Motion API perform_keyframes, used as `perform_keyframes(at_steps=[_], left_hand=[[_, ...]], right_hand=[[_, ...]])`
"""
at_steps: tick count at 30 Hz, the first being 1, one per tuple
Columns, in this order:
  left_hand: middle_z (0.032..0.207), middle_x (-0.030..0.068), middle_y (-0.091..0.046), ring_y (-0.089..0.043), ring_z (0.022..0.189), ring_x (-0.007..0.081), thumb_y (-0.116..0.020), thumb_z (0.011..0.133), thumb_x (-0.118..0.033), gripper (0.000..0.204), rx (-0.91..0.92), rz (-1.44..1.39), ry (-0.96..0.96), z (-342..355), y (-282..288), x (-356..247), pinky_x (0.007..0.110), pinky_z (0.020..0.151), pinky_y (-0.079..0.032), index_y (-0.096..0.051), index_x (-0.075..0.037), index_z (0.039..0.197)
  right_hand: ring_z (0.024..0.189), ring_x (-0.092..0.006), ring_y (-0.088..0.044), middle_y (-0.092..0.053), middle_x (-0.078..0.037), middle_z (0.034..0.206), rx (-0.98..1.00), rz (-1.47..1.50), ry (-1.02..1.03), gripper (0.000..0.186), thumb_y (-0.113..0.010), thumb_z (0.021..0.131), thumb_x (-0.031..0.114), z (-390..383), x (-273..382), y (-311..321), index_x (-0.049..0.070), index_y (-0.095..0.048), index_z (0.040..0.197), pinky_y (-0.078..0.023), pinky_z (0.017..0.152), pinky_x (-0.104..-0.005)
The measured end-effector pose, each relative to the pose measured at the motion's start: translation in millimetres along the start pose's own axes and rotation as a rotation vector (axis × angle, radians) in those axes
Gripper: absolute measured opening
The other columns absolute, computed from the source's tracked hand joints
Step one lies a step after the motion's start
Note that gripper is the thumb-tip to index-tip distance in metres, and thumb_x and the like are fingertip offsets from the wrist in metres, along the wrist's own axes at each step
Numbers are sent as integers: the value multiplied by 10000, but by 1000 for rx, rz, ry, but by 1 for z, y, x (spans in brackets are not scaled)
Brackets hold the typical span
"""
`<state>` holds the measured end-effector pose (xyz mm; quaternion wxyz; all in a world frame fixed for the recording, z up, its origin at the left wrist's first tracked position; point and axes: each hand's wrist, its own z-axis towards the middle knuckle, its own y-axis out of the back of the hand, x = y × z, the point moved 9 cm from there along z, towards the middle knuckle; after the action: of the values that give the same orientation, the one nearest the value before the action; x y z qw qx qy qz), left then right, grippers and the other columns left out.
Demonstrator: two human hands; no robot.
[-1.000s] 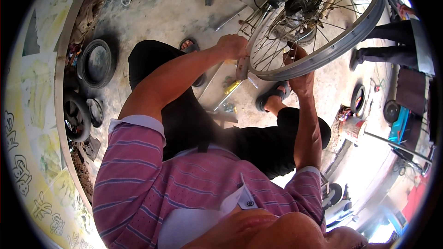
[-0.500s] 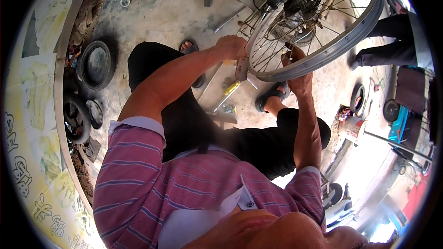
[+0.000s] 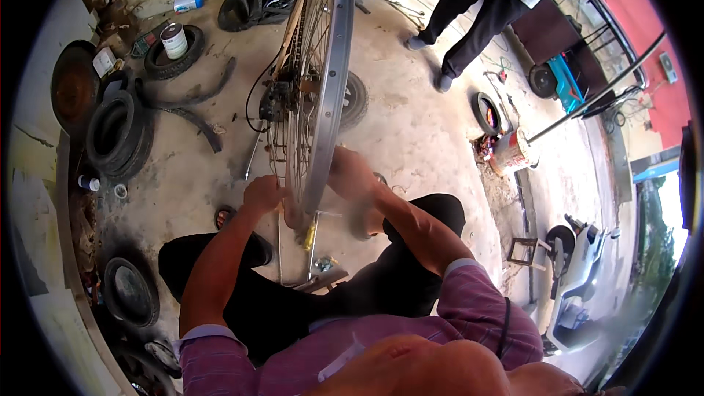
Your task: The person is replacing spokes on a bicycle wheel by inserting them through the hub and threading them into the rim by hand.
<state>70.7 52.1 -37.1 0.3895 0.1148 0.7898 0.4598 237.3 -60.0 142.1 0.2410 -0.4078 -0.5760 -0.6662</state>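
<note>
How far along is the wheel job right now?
Looks done: the bicycle wheel shows a bare metal rim, no tyre on it. In hand: left hand and right hand meet at the rim's lower edge; their grip is unclear. Left: loose tyres lie on the concrete floor, none fitted.

A bare bicycle wheel (image 3: 317, 81) stands upright on edge above the concrete floor (image 3: 425, 139), seen nearly edge-on. Its silver metal rim carries no tyre, thin spokes run to a dark hub with a chain, and its lower edge sits between the left hand (image 3: 262, 194) and right hand (image 3: 352, 174).
</note>
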Motion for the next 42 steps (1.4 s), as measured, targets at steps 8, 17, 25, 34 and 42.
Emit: perform_keyframes(at_steps=[8,17,25,34,42], left_hand=[[854,168,-683,-664,865,400,-691,819,-499,442,-32,-2,-56,5,-8,12,515,752,-517,-687,-56,829],[868,174,-685,-664,881,391,-722,809,-496,448,-71,30,-59,4,0,7,506,747,-517,-684,-50,819],[849,180,-676,-659,872,399,-724,806,-516,476,-7,-12,-5,1,-3,6,504,748,-515,-673,-43,824],[822,187,-655,-644,846,415,-726,804,-537,489,-74,-3,-64,3,-7,12,526,717,-498,-661,-53,803],[809,177,-662,-650,829,411,-740,811,-531,480,-81,-19,-66,3,-6,14,526,701,-503,-670,-57,796]], right_hand=[[849,-338,-702,-724,-149,934,23,2,99,421,-698,866,177,3,-7,-11,50,-612,1258,-554,754,-422],[869,-340,-709,-734,-155,923,132,-52,39,470,-696,869,208,2,-19,-25,55,-590,1300,-555,778,-426],[817,-312,-710,-738,-151,924,5,-24,-8,437,-663,888,190,3,-8,-1,26,-614,1290,-554,756,-392],[753,-260,-680,-713,-142,887,-116,82,29,436,-667,881,115,-1,7,10,13,-581,1296,-535,700,-365],[763,-250,-676,-707,-130,937,-203,175,17,477,-655,871,55,-1,8,17,27,-554,1336,-542,715,-361]])
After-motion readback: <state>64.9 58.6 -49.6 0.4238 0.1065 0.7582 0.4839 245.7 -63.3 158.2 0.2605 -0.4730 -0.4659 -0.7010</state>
